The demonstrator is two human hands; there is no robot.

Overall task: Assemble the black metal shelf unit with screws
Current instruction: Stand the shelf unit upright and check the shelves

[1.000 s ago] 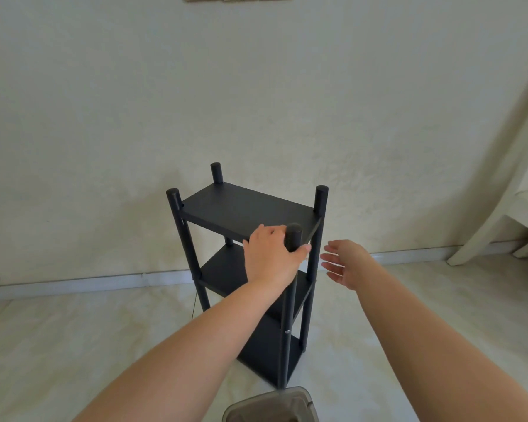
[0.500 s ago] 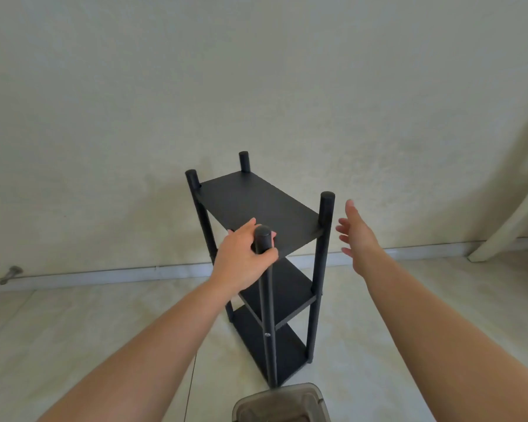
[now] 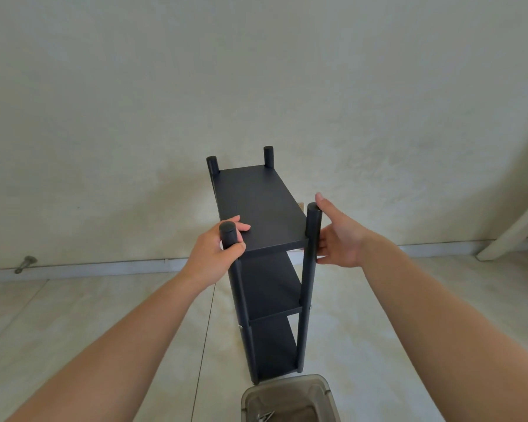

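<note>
A: Where does the black shelf unit [image 3: 258, 205] stand?

B: Upright on the pale tiled floor [image 3: 73, 315], near the plain wall [image 3: 256, 71], with its short end toward the person. It has three boards between four round posts, and the posts rise a little above the top board.

A: What does the left hand [image 3: 214, 254] do?

B: It grips the near left post [image 3: 229, 236] just below its cap. The thumb curls across the front of the post and the fingers [image 3: 241, 227] wrap round behind it, their tips lying on the edge of the top board.

A: And the right hand [image 3: 337, 239]?

B: It lies against the outer side of the near right post [image 3: 313, 226]. Its fingers are straight and close together, the palm turned to the post, the thumb pointing up past the cap. It touches the post without closing round it.

A: Anything else near?

B: A translucent grey container [image 3: 290, 399] sits on the floor just in front of the unit's foot, at the bottom edge of the view, with something small and metallic inside, too unclear to name. A small silver screw head [image 3: 310, 307] shows on the right post at the level of the middle board. A white furniture leg [image 3: 512, 236] slants in at the far right, and a small metal fitting [image 3: 25, 264] sticks out above the skirting on the left.
</note>
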